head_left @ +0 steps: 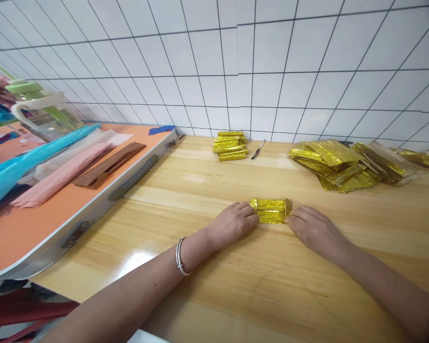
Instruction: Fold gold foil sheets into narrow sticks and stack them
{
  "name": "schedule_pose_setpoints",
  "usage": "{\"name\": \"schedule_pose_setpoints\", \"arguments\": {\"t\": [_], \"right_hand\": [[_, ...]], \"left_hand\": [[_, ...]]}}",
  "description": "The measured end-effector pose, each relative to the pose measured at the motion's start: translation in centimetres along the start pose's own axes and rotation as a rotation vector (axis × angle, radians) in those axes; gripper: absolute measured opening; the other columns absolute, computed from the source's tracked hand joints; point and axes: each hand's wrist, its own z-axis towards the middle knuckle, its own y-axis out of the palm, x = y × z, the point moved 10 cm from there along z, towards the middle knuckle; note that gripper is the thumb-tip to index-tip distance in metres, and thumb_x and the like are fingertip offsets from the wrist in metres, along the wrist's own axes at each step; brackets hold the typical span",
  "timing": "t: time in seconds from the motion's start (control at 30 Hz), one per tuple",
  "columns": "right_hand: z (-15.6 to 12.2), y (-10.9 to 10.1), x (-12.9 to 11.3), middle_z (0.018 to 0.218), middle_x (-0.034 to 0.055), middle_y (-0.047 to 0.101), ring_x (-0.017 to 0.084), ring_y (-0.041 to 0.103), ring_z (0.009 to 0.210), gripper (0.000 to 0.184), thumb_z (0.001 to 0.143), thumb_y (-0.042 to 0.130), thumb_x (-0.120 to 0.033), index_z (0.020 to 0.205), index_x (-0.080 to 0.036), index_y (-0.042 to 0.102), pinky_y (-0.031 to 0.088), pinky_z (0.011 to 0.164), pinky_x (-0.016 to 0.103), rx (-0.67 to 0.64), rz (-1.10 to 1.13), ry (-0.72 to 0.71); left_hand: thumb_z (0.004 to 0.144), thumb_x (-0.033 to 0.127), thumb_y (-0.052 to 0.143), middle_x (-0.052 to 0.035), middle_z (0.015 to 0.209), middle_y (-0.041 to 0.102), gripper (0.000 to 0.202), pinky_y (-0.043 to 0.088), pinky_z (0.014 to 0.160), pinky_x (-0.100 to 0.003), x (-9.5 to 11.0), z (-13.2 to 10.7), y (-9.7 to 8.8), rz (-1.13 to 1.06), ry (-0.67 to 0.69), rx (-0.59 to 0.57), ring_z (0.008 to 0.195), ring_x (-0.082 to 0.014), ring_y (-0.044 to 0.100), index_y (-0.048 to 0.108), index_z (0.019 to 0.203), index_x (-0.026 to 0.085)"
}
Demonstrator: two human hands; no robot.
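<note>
A shiny gold foil sheet (271,211) lies flat on the wooden table, its short ends folded in and a seam across its middle. My left hand (236,223), a silver bangle on its wrist, has its curled fingers closed on the left end. At the right end my right hand (309,229) pinches the lower corner between thumb and fingers. Both fingertips partly hide the edges. Beyond the sheet rests a small stack of rolled gold foil pieces (230,145), with a pen (258,149) beside it. Farther right is a loose heap of flat gold foil sheets (338,164).
On the left, an orange-topped table (32,238) with a metal rim carries folded crepe paper in blue, pink (62,176) and brown (109,164). A clear jug with a green lid (25,87) stands behind. A white tiled wall (214,57) bounds the wooden table (186,186).
</note>
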Motion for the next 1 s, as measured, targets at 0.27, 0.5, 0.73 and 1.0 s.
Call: {"name": "schedule_pose_setpoints", "arguments": {"t": [0.27,0.5,0.73,1.0], "right_hand": [[-0.1,0.5,-0.1,0.086,0.0086,0.06,0.023,0.051,0.086,0.021,0.087,0.044,-0.014,0.094,-0.02,0.063,0.043,0.076,0.035,-0.053,-0.144,0.003],[0.7,0.3,0.0,0.082,0.0061,0.058,0.021,0.05,0.081,0.018,0.086,0.046,-0.015,0.089,-0.025,0.061,0.041,0.066,0.031,-0.099,-0.163,0.1],[1.3,0.8,2.0,0.084,0.0049,0.06,0.021,0.054,0.084,0.015,0.088,0.046,-0.026,0.088,-0.024,0.061,0.044,0.074,0.033,-0.057,0.142,0.218],[1.4,1.1,1.8,0.085,0.0047,0.059,0.02,0.053,0.084,0.013,0.085,0.049,-0.025,0.091,-0.023,0.061,0.041,0.075,0.033,-0.062,0.24,0.191]], "left_hand": [[0.093,0.018,0.034,-0.0087,0.09,0.058,0.025,0.044,0.08,-0.032,1.0,0.5,0.0,-0.015,0.094,0.02,0.087,-0.0191,0.051,0.058,0.1,0.014],[0.087,0.012,0.042,-0.0075,0.096,0.059,0.021,0.045,0.084,-0.029,-1.2,0.9,0.1,-0.289,-0.064,0.133,0.092,-0.017,0.052,0.059,0.098,0.017],[0.089,0.016,0.043,-0.0068,0.092,0.06,0.019,0.045,0.08,-0.028,-1.7,0.8,0.2,-0.379,-0.129,0.125,0.088,-0.0165,0.053,0.06,0.097,0.017],[0.089,0.023,0.047,-0.0065,0.093,0.06,0.018,0.044,0.08,-0.03,-1.8,0.7,0.3,-0.375,-0.146,0.156,0.085,-0.0166,0.052,0.063,0.097,0.019]]}}
